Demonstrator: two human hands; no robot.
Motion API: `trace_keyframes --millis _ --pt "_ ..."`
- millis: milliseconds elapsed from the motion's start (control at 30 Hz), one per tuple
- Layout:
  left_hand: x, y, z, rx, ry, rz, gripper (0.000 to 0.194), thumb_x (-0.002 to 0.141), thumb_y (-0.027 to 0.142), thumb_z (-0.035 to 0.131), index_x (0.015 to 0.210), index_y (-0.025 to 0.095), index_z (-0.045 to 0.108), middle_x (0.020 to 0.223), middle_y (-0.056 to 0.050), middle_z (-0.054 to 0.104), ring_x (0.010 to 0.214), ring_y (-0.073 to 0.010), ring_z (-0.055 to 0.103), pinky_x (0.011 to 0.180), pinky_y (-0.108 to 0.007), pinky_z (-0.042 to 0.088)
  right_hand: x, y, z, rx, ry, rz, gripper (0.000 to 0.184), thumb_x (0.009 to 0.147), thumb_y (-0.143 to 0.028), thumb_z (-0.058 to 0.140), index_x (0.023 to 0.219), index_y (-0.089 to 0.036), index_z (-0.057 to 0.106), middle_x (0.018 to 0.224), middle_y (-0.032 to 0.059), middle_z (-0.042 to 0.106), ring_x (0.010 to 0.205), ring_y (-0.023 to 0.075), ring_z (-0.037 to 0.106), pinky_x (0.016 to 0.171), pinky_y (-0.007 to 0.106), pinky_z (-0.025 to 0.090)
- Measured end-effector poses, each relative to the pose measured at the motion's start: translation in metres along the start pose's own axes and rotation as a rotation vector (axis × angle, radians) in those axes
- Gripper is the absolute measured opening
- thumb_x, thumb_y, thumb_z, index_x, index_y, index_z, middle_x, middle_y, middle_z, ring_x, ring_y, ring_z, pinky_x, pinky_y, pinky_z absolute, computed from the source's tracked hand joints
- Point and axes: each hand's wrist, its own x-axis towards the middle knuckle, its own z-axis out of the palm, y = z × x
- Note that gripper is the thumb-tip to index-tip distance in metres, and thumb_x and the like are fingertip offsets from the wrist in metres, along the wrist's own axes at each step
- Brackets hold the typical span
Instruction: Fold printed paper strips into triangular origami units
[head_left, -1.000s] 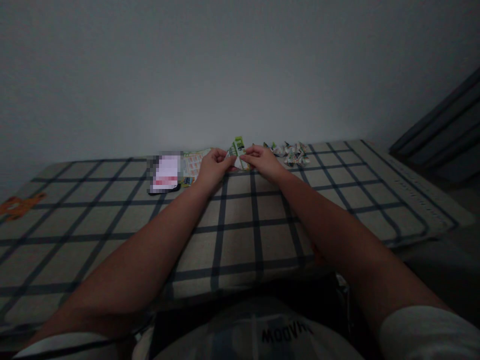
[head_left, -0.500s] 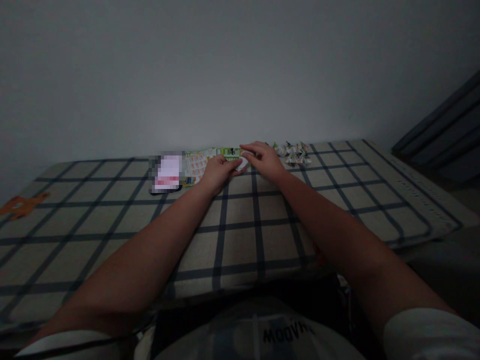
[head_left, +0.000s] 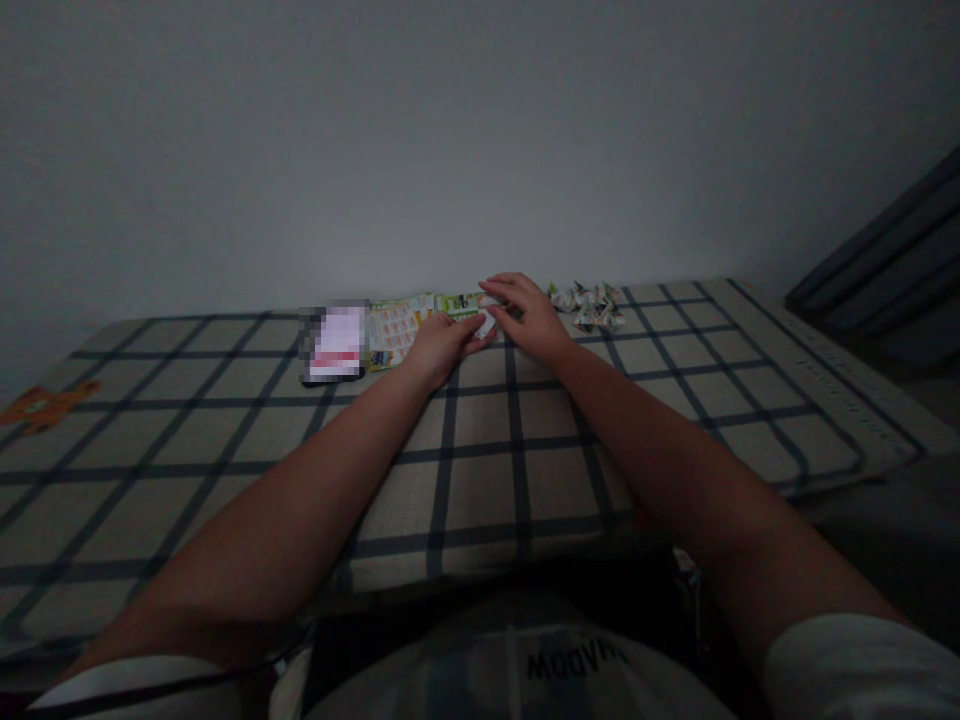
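- Closest is the pale shirt, with dark letters on its front.
- Next comes a checked cloth with dark blue lines.
- Far over on the left, an orange shape shows on the cloth. I can't tell what it is.
- The left hand pinches a small white paper by its left side, thumb on top. The paper is right at the fingertips.
- The right hand has bent fingers around the other side of the paper. I can't tell how tightly it holds on. So the paper sits between the two hands.
- Left of the left hand lies a phone with a bright, blurry screen.
- Between the phone and that hand is a colorful printed sheet.
- Just right of the right hand, little pointy paper shapes lie together.
- Behind everything stands a gray wall.
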Motion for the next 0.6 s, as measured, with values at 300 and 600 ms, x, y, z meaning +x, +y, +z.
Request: trace_keyframes --millis 300,600 --pt "0.0008 0.0006 -0.0011 -0.001 -0.042 0.021 0.026 0.072 0.025 0.090 0.073 0.013 0.067 0.076 -0.004 0.073 0.080 -0.0137 0.074 0.097 -0.034 0.064 -0.0013 -0.0026 -0.0011 0.000 -0.047 0.108 0.044 0.097 -0.030 0.061 0.139 -0.026 0.070 0.136 0.0126 0.064 0.130 0.0277 0.058 0.117 0.051 0.047" --pt "-0.0007 0.0036 -0.0002 -0.029 -0.022 0.013 0.029 0.070 0.025 0.091 0.070 0.014 0.065 0.060 0.003 0.062 0.063 -0.0075 0.063 0.097 -0.034 0.064 -0.0003 -0.0075 -0.0031 0.047 -0.048 0.150 0.041 0.094 -0.027 0.062 0.134 -0.025 0.072 0.136 0.0126 0.064 0.132 0.0282 0.057 0.115 0.051 0.050"
